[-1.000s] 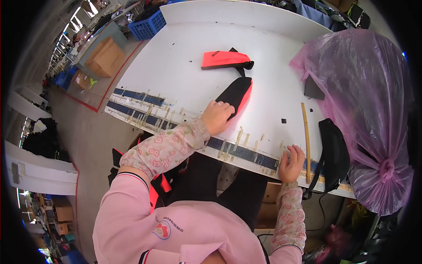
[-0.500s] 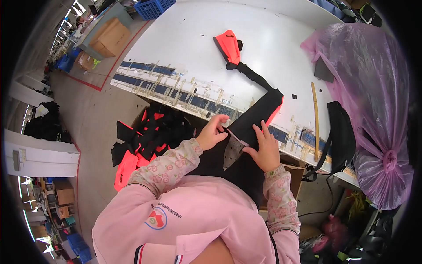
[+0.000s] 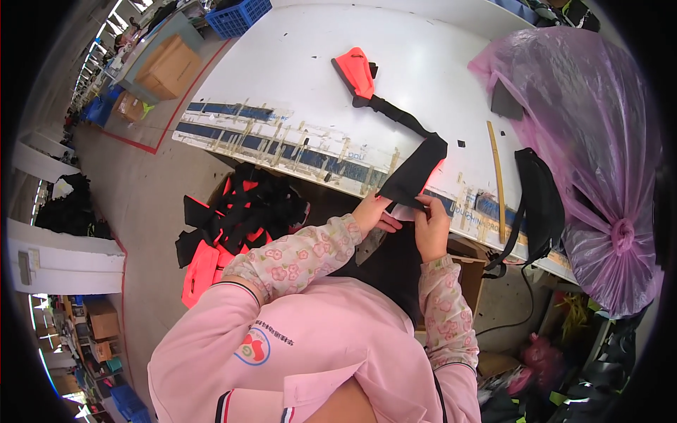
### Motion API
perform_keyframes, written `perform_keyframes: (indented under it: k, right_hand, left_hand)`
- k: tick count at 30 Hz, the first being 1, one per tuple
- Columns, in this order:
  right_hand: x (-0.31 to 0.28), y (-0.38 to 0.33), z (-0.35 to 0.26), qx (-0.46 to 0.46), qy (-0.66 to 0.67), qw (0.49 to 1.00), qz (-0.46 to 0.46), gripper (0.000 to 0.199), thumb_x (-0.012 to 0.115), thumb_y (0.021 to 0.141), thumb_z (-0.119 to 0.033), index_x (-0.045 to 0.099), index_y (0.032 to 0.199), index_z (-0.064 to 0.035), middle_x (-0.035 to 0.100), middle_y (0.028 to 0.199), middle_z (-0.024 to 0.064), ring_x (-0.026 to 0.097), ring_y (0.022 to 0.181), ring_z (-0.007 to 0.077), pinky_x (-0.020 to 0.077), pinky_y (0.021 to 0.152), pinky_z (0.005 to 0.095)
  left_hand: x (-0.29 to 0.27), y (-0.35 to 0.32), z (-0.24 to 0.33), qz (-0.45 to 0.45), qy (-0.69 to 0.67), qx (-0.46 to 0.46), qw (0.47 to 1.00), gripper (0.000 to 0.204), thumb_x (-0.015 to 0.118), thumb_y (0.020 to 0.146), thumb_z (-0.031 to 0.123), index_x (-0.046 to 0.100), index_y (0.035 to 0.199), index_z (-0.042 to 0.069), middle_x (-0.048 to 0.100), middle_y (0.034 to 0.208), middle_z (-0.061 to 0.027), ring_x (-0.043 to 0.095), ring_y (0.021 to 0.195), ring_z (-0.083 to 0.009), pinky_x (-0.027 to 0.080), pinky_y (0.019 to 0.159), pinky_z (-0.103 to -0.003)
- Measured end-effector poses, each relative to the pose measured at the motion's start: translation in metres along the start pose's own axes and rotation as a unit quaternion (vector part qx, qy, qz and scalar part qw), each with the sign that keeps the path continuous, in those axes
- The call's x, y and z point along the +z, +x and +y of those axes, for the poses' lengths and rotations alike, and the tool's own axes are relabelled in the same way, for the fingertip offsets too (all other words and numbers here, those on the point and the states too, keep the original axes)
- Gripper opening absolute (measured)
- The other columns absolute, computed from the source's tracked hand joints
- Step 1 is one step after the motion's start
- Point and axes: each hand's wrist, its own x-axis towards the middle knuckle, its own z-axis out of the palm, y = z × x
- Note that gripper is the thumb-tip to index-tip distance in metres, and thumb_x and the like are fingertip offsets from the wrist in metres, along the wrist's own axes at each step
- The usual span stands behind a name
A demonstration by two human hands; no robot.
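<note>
A long black and neon-orange fabric strap piece point(image 3: 417, 168) runs from the table's near edge back over the white top. Its narrow black middle leads to a flared orange and black end point(image 3: 361, 70) lying farther back. My right hand point(image 3: 432, 229) pinches the right corner of the near black end, thumb and fingers together. My left hand point(image 3: 374, 213) is closed at the left corner of that same end, its fingers partly under the cloth. Between the hands a whitish inner layer point(image 3: 402, 212) shows at the edge. A grey, speckled pointed piece point(image 3: 369, 245) hangs below, partly hidden by my left hand.
A box below the table's left side holds a heap of black and orange pieces point(image 3: 243, 215). On the table's right lie a yellow wooden ruler point(image 3: 496, 180), a black pouch with a strap point(image 3: 541, 208) and a large pink plastic bag point(image 3: 585, 134). A blue crate point(image 3: 238, 19) stands far left.
Both hands have closed on the near end of the strap piece, the left moving right and the right inward. That end is now lifted and folded, covering more of the grey pointed piece.
</note>
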Motion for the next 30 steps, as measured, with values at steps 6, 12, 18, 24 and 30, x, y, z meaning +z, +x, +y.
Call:
perform_keyframes:
  k: [6, 12, 18, 24, 30]
  right_hand:
    - [0.001, -0.003, -0.007, 0.056, -0.052, 0.996, -0.035, 0.031, 0.059, 0.065, 0.012, 0.054, 0.093, -0.0013, 0.053, 0.093, 0.0131, 0.057, 0.077, 0.0276, 0.0472, 0.070, 0.0332]
    - [0.007, -0.004, 0.008, -0.031, -0.118, 0.992, -0.040, 0.045, 0.068, 0.059, 0.010, 0.052, 0.099, -0.0049, 0.048, 0.094, 0.0093, 0.052, 0.076, 0.0226, 0.0450, 0.066, 0.0310]
    - [0.005, -0.006, 0.003, 0.005, -0.102, 0.993, -0.062, 0.045, 0.060, 0.059, 0.014, 0.050, 0.098, -0.0048, 0.047, 0.098, 0.0156, 0.051, 0.092, 0.0373, 0.0441, 0.080, 0.0393]
    - [0.006, -0.006, 0.006, 0.015, -0.091, 0.994, -0.057, 0.045, 0.060, 0.059, 0.014, 0.050, 0.098, -0.0046, 0.047, 0.100, 0.0153, 0.051, 0.092, 0.0378, 0.0441, 0.080, 0.0398]
    - [0.004, -0.005, 0.010, -0.005, -0.077, 0.996, -0.051, 0.043, 0.064, 0.060, 0.013, 0.051, 0.097, -0.0038, 0.048, 0.096, 0.0106, 0.054, 0.087, 0.0258, 0.0455, 0.076, 0.0345]
  left_hand:
    - [0.011, 0.003, -0.012, 0.041, -0.087, 0.011, 0.995, 0.035, 0.056, 0.087, 0.022, 0.051, 0.119, 0.009, 0.062, 0.104, -0.0104, 0.064, 0.087, -0.0254, 0.055, 0.074, -0.038]
    - [0.016, 0.000, -0.025, 0.074, -0.117, -0.020, 0.990, 0.030, 0.057, 0.086, 0.021, 0.056, 0.113, 0.008, 0.064, 0.100, -0.0095, 0.064, 0.089, -0.0233, 0.053, 0.079, -0.040]
    - [-0.002, 0.001, -0.026, -0.029, -0.162, -0.157, 0.974, 0.039, 0.043, 0.092, 0.037, 0.056, 0.109, 0.005, 0.063, 0.100, -0.0133, 0.064, 0.090, -0.0280, 0.052, 0.082, -0.044]
    - [0.001, 0.004, -0.026, -0.091, -0.188, -0.107, 0.972, 0.040, 0.041, 0.093, 0.038, 0.054, 0.112, 0.006, 0.063, 0.097, -0.0143, 0.064, 0.088, -0.0293, 0.052, 0.080, -0.043]
    - [0.013, 0.007, -0.036, 0.005, -0.106, -0.046, 0.993, 0.035, 0.044, 0.094, 0.031, 0.052, 0.113, 0.003, 0.063, 0.095, -0.0130, 0.065, 0.081, -0.0267, 0.055, 0.072, -0.038]
